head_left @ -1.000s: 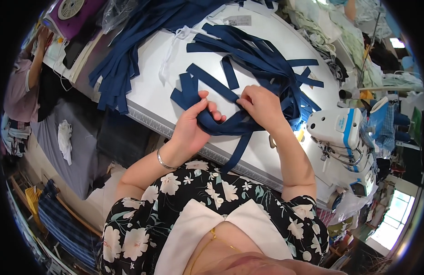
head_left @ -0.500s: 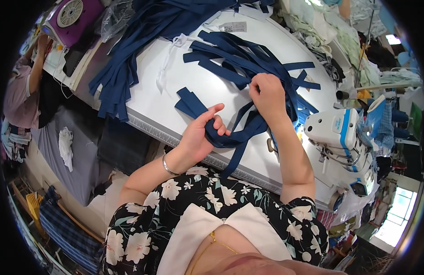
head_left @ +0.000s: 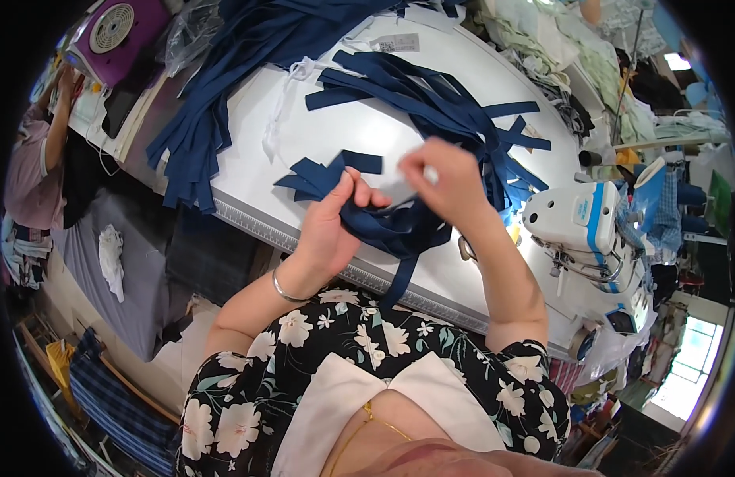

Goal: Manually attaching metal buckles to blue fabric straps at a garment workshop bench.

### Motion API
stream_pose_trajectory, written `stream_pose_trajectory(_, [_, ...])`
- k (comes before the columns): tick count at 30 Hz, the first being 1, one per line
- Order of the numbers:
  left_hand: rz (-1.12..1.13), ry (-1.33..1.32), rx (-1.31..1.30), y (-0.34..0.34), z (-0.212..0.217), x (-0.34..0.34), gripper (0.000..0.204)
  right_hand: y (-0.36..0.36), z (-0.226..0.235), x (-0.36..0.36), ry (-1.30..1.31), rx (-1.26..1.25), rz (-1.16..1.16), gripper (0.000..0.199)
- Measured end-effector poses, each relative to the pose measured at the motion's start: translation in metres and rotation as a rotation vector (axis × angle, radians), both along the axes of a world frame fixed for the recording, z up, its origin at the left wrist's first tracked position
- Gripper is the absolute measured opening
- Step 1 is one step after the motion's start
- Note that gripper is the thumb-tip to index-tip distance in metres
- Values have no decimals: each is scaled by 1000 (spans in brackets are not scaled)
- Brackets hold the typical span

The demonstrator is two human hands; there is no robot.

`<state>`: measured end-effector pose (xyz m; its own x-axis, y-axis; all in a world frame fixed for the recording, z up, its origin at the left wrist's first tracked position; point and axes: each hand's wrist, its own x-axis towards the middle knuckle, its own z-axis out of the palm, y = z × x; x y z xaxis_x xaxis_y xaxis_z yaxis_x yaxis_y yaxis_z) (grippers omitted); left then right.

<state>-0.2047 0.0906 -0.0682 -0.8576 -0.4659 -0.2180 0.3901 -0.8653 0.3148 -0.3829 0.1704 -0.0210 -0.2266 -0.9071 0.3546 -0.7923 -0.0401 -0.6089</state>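
White worktable (head_left: 359,135) fills the middle of a crowded sewing room, a ruled measuring strip along its near edge, and both hands are up over it right now. Left hand (head_left: 332,226) is curled tight around a bunch of navy fabric strips (head_left: 391,226), thumb pressed on top. Right hand (head_left: 443,179) is pinched shut on something small and pale, and I cannot tell what it is, though it sits right above the same bundle. One tail of that bundle hangs down over the table edge, and that looks like the weak spot: loosen the left grip and its weight could drag the soft, limp strips off onto the floor. The loose pile of strips (head_left: 455,111) behind lies criss-crossed and close, so a careless pull could snag and tangle them. Everything blue here is flat, matte, ribbon-like cloth; the sewing machine (head_left: 578,222) at the right is hard, glossy white plastic with blue trim.
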Motion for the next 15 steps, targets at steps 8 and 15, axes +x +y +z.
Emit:
stream_pose_trajectory(8, [39, -19, -18, 2, -3, 0, 24, -62, -54, -66, 631, 100, -351, 11])
stream_pose_trajectory(15, [-46, 14, 65, -5, -17, 2, 44, -37, -12, -21, 218, -27, -240, 13])
